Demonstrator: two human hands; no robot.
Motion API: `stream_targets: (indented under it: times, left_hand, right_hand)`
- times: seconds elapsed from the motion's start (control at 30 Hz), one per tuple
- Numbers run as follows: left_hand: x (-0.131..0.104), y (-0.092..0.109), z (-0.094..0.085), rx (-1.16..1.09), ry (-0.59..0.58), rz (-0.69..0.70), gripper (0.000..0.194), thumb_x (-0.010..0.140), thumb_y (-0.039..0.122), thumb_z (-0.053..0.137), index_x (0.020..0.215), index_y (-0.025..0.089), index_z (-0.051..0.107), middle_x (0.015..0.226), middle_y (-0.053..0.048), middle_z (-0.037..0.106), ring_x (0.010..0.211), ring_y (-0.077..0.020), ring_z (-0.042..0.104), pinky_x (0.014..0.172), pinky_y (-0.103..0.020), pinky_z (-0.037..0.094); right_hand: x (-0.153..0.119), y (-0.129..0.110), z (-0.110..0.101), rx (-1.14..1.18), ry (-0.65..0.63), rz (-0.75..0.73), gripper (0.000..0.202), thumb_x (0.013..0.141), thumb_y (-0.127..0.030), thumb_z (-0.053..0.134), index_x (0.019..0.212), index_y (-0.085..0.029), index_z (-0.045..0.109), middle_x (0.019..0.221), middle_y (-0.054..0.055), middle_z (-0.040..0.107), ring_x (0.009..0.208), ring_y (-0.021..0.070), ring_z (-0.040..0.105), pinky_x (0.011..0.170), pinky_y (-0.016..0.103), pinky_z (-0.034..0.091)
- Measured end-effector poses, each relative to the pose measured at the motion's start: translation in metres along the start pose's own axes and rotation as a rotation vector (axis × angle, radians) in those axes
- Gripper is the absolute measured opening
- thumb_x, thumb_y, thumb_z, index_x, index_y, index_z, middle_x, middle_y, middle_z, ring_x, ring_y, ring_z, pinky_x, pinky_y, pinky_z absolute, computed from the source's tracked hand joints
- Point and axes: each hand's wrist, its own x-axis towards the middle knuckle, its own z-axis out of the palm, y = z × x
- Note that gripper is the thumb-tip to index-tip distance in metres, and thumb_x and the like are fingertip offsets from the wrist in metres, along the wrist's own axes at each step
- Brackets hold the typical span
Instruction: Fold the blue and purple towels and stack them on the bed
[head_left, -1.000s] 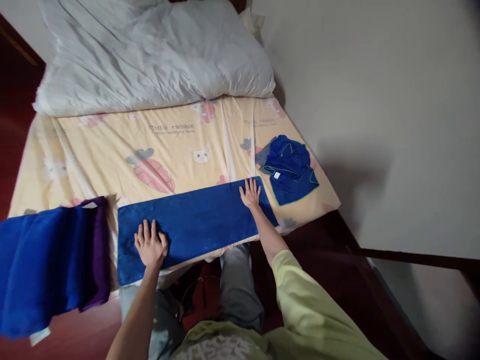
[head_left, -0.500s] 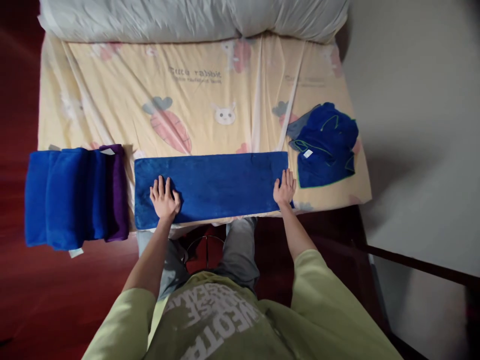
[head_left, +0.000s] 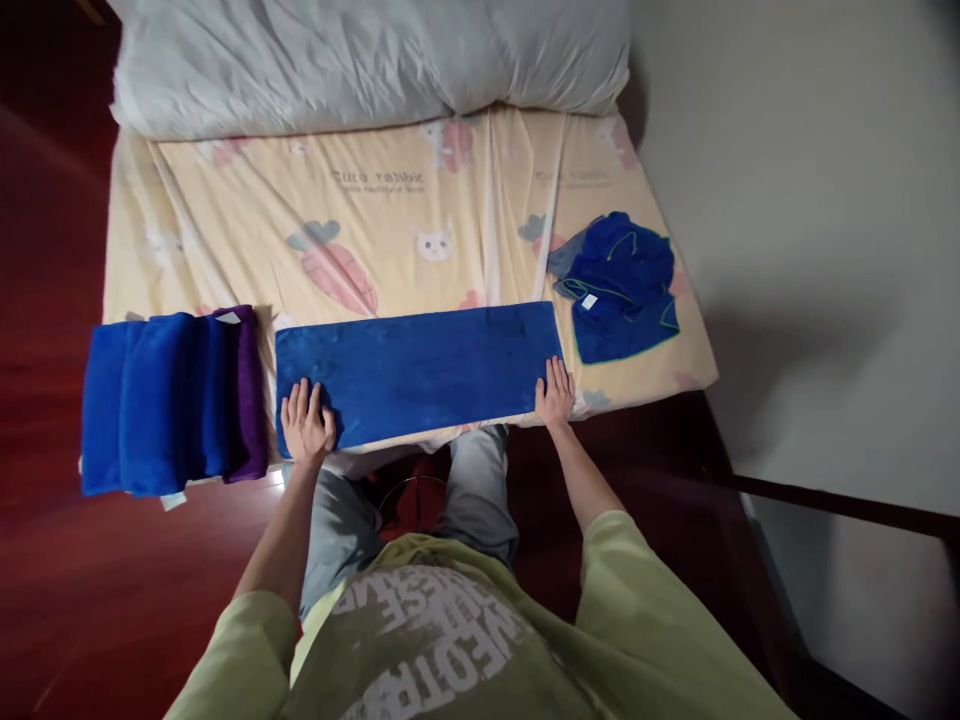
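Note:
A long blue cloth [head_left: 420,370] lies flat along the near edge of the bed. On its left end rests my left hand [head_left: 307,422], palm down with the fingers spread. My right hand [head_left: 556,392] is laid flat at the lower right corner of the cloth, fingers extended. Neither hand grips anything. To the left, folded blue towels [head_left: 157,400] sit beside a folded purple one [head_left: 246,390]. A loose heap of blue cloths with green edging [head_left: 626,285] lies to the right, with a grey cloth [head_left: 568,254] partly under it.
The bed [head_left: 255,250] has a yellow sheet printed with carrots and rabbits. Across its far side lies a rolled grey quilt [head_left: 360,65]. A pale wall [head_left: 810,200] stands at the right, and dark red floor [head_left: 45,600] shows at the left.
The view has shifted, showing more of the quilt. My left hand has slid toward the left end of the blue cloth, while my right hand stays near the right corner.

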Motion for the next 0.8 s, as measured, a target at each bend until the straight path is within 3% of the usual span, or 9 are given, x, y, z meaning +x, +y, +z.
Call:
stream_targets:
  times: [0.13,0.33,0.47,0.57,0.63,0.7,0.8]
  left_hand:
    - [-0.002,-0.006,0.007,0.005,0.027,-0.004,0.062,0.090,0.027,0.042,0.151,0.016,0.044,0.162,-0.012,0.037,0.153,-0.0274,0.025,0.126,-0.052,0.013]
    - [-0.005,-0.015,0.011,-0.034,0.050,0.028,0.062,0.089,0.026,0.045,0.148,0.010,0.046,0.158,-0.015,0.042,0.152,-0.0282,0.028,0.127,-0.051,0.014]
    - [0.005,0.002,-0.007,-0.039,0.000,0.002,0.056,0.093,0.026,0.043,0.146,0.009,0.048,0.157,-0.016,0.042,0.151,-0.0291,0.029,0.128,-0.052,0.015]
    - [-0.004,0.022,-0.031,-0.023,-0.044,-0.011,0.053,0.095,0.024,0.037,0.145,0.009,0.049,0.160,-0.016,0.038,0.152,-0.0325,0.028,0.128,-0.053,0.016]
    - [-0.032,0.033,-0.041,-0.008,-0.043,-0.009,0.055,0.095,0.023,0.034,0.146,0.012,0.048,0.161,-0.014,0.036,0.152,-0.0321,0.027,0.129,-0.051,0.017]
    - [-0.079,0.039,-0.040,-0.001,-0.077,-0.008,0.057,0.095,0.027,0.031,0.150,0.021,0.046,0.160,-0.011,0.039,0.153,-0.0284,0.027,0.129,-0.047,0.022]
    - [-0.158,0.042,-0.027,-0.001,-0.349,-0.038,0.058,0.092,0.029,0.030,0.145,0.038,0.051,0.142,-0.010,0.059,0.141,-0.0276,0.048,0.120,-0.046,0.040]
  right_hand:
    - [0.000,0.000,0.002,0.003,0.012,-0.012,0.061,0.101,-0.033,0.024,0.158,-0.012,0.032,0.164,0.011,0.032,0.155,0.0192,0.023,0.127,0.046,0.017]
    - [0.003,-0.013,-0.012,0.004,-0.093,0.045,0.063,0.098,-0.030,0.027,0.158,-0.012,0.030,0.165,0.012,0.030,0.155,0.0223,0.022,0.127,0.049,0.017]
    - [0.015,-0.030,-0.032,0.193,-0.094,0.116,0.063,0.094,-0.030,0.034,0.154,-0.013,0.039,0.164,0.013,0.032,0.154,0.0233,0.024,0.128,0.047,0.011]
    - [0.007,-0.058,-0.053,0.404,-0.012,0.184,0.060,0.089,-0.033,0.043,0.148,-0.022,0.048,0.161,0.008,0.039,0.154,0.0263,0.024,0.128,0.049,0.008]
    - [-0.024,-0.084,-0.060,0.511,0.070,0.162,0.057,0.087,-0.038,0.047,0.143,-0.029,0.051,0.161,0.004,0.039,0.155,0.0263,0.021,0.128,0.047,0.011]
    - [-0.078,-0.111,-0.054,0.636,0.127,0.139,0.053,0.088,-0.044,0.046,0.140,-0.033,0.054,0.159,0.001,0.042,0.153,0.0261,0.028,0.127,0.046,0.022]
    - [-0.174,-0.143,-0.029,0.835,0.075,0.266,0.039,0.083,-0.052,0.048,0.116,-0.042,0.067,0.133,-0.003,0.066,0.135,0.0326,0.055,0.115,0.057,0.043]
